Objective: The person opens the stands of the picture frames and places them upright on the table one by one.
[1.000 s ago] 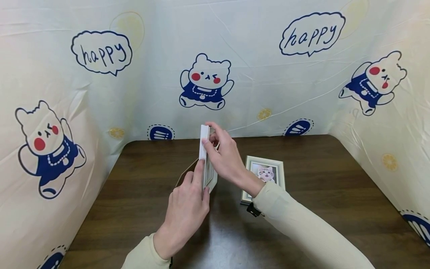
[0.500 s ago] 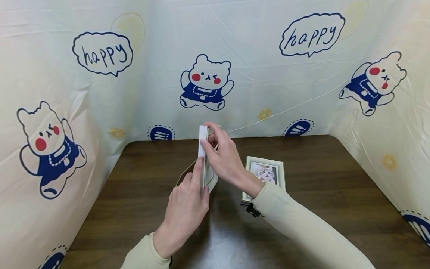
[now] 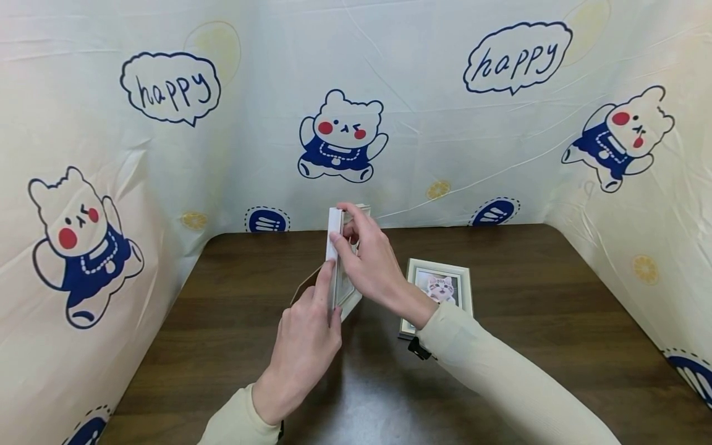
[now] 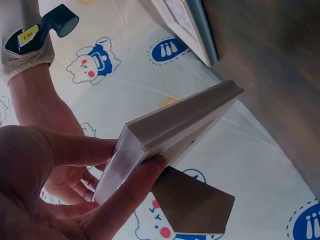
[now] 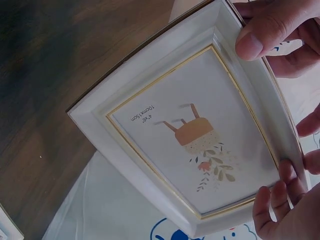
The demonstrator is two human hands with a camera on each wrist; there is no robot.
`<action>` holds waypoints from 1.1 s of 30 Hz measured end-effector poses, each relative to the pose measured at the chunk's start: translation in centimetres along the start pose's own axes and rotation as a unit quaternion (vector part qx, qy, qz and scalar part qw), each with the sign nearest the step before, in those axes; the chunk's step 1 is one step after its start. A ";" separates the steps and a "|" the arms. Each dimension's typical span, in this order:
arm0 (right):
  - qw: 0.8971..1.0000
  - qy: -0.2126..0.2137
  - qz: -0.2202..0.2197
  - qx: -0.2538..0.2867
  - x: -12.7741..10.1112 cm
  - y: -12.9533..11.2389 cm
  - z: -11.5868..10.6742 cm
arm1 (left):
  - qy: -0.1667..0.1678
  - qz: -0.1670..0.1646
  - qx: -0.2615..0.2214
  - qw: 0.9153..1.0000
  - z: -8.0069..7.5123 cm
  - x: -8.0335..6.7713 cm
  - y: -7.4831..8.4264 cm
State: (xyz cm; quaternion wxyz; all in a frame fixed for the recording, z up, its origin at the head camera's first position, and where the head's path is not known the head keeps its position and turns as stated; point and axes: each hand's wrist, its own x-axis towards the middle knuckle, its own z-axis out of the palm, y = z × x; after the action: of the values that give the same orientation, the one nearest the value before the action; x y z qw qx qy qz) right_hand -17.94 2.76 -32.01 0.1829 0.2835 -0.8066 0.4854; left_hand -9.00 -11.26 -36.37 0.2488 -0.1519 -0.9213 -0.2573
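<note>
Pinching a white, gold-trimmed picture frame [image 5: 195, 150] over the brown wooden desk [image 3: 534, 309], left hand [image 3: 303, 337] and right hand [image 3: 372, 262] have shifted it slightly left; a cream sleeve [image 3: 500, 364] partly covers a pale cat-photo frame [image 3: 441, 283].

Pale bear-print cloth [image 3: 423, 139] around dark wooden table [image 3: 183, 346]

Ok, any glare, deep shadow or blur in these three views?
Head: pale sheen on the near part of the table, with darker patches beside it, no obvious motion blur; left wrist: dim, the left hand largely in shadow; right wrist: table darkest at upper left, but lettering inside the frame is legible, though upside down.
</note>
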 end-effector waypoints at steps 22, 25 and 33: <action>0.999 -0.019 -0.033 -0.031 -0.1 -0.5 -0.1 | 0.039 -0.004 -0.030 0.999 0.4 -0.2 -1.1; 0.998 -0.022 -0.036 -0.035 -0.1 -0.5 0.0 | 0.040 -0.008 -0.040 0.998 0.4 -0.2 -1.2; 0.998 -0.026 -0.040 -0.044 0.0 -0.5 -0.1 | 0.043 -0.010 -0.065 0.997 0.4 -0.2 -1.4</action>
State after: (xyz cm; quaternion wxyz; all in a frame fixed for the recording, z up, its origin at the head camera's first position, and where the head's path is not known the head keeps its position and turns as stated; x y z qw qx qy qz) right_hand -17.59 2.64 -31.64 0.1929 0.3198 -0.8197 0.4343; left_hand -9.54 -12.19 -37.32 0.2752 -0.1472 -0.8924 -0.3259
